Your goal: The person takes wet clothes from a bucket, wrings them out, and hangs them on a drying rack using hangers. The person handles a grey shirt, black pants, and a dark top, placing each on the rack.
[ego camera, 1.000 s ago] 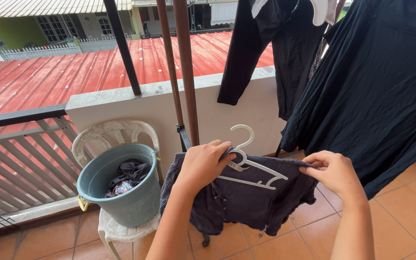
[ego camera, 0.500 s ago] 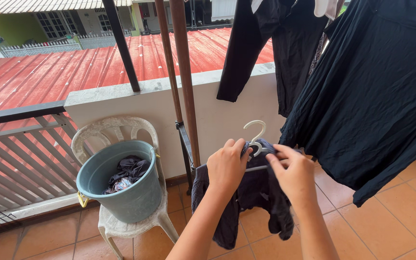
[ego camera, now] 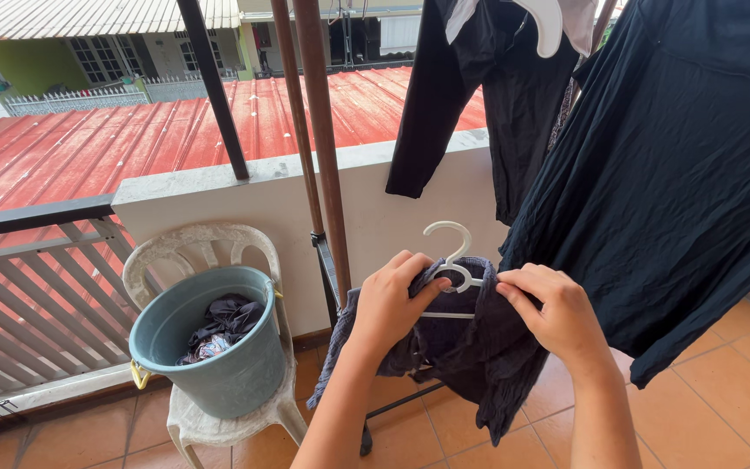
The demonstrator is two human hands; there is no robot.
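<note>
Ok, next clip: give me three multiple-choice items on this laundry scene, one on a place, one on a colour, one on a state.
1. Where does the bucket stand?
A. on the white chair
B. on the tiled floor
C. on the ledge

2. What colour is the hanger in the hands?
A. black
B. white
C. red

3. How is the dark shirt held?
A. lying in the bucket
B. pinched by one hand only
C. gripped by both hands at the hanger

Answers:
1. A, the bucket sits on the chair's seat beside the railing.
2. B, its hook shows white above the shirt.
3. C, the left hand and right hand both close their fingers on the shirt's top, either side of the hook.
</note>
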